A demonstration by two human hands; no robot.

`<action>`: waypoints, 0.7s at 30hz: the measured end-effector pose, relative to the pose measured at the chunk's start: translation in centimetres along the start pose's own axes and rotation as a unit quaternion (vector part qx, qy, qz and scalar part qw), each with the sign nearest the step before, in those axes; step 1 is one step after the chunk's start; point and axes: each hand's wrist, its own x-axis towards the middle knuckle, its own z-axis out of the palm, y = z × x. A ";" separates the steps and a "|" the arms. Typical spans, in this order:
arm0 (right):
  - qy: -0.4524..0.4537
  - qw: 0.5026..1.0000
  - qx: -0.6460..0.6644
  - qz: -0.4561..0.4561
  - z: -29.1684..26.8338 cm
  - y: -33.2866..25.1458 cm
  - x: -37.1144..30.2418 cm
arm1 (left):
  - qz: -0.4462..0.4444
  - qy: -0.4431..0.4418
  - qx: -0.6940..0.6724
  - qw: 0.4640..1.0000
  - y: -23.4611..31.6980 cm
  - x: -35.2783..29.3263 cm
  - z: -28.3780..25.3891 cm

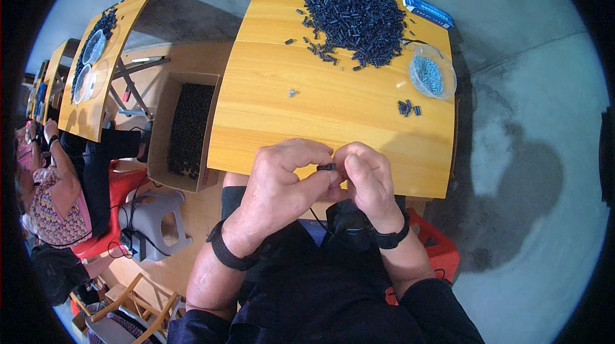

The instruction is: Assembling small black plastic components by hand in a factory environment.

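You look to be at the handling step: your left hand (278,174) pinches one black piece (327,167) between thumb and index finger, just above the counter's (253,120) near edge. Your right hand (368,180) is curled close beside it; whether those fingers grip anything I can't tell. The next move seems to call for a steady left pinch and fine right-hand alignment. Count: one heap of black pieces (352,20), too many to number; one tub (451,80) of pale-blue pieces (427,75); one blue box (428,11).
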 end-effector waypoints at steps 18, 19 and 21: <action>0.020 0.951 -0.230 -0.206 1.0 -3.0 -2.9 | -0.218 -0.057 -0.180 0.957 3.9 -2.5 -0.4; 0.027 0.955 -0.218 -0.201 1.1 -3.1 -3.3 | -0.208 -0.059 -0.195 0.957 4.0 -2.6 -0.3; 0.040 0.966 -0.177 -0.185 1.2 -2.8 -4.0 | -0.196 -0.062 -0.208 0.956 4.2 -2.9 -0.4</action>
